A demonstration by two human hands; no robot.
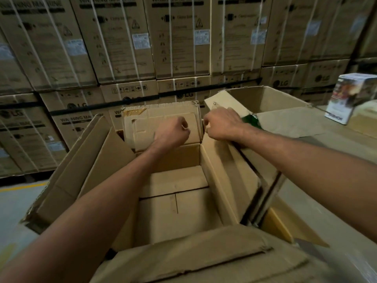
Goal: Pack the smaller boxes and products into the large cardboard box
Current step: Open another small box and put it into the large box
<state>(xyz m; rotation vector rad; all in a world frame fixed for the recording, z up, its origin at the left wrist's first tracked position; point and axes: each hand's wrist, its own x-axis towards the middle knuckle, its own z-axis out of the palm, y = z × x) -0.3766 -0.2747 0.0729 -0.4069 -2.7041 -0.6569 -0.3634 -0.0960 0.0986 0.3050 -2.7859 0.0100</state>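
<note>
Both hands work at the far flap [159, 119] of the open large cardboard box [216, 180].
The left hand [172, 130] is clenched against the flap's face; I cannot tell if it grasps anything. The right hand [221, 123] pinches the flap's right edge. The box's hollow lies just below both hands.

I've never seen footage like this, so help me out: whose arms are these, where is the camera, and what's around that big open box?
The camera sits on a person's head, looking forward and down, so these are their own bare arms. The left hand and right hand reach over a large cardboard box, open and showing only its bare bottom. Both hands' fingers curl at its far flap; whether they grip it is unclear. To the right stand another open box and a small printed box. Stacked washing machine cartons fill the background.
</note>
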